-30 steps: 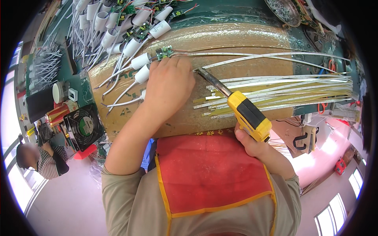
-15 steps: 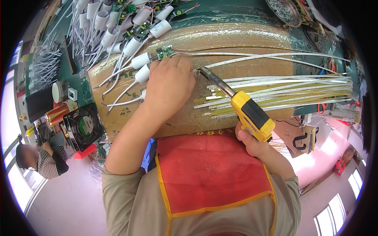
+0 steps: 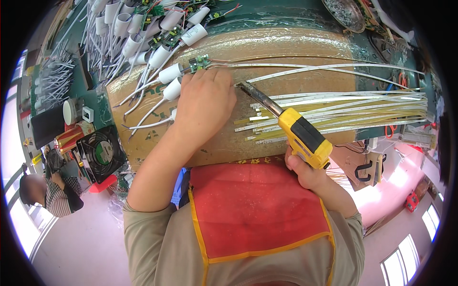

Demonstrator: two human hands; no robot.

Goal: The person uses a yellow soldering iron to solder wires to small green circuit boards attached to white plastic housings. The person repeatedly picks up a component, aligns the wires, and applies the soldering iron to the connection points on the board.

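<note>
My left hand [image 3: 208,100] rests over the brown work board with its fingers bent and pressed together. Whatever they pinch is hidden beneath them. A white plastic cap [image 3: 172,89] with a white cable lies against the side of this hand, and a small green circuit board [image 3: 199,63] is just beyond the fingers. My right hand [image 3: 305,172] grips a yellow and black soldering gun [image 3: 306,137]. Its dark tip points up and left, close to my left fingertips. A thin white LED strip [image 3: 281,72] runs rightward from near those fingers.
A bundle of white and yellow LED strips [image 3: 334,114] lies on the right of the board [image 3: 214,143]. Several white caps with cables [image 3: 131,46] heap at the far left. A black fan [image 3: 100,153] stands left; a metal dish [image 3: 344,14] sits far right. Another person [image 3: 50,188] is at left.
The soldering gun's body and my right hand have shifted very slightly up and left. My left hand stays almost still.
</note>
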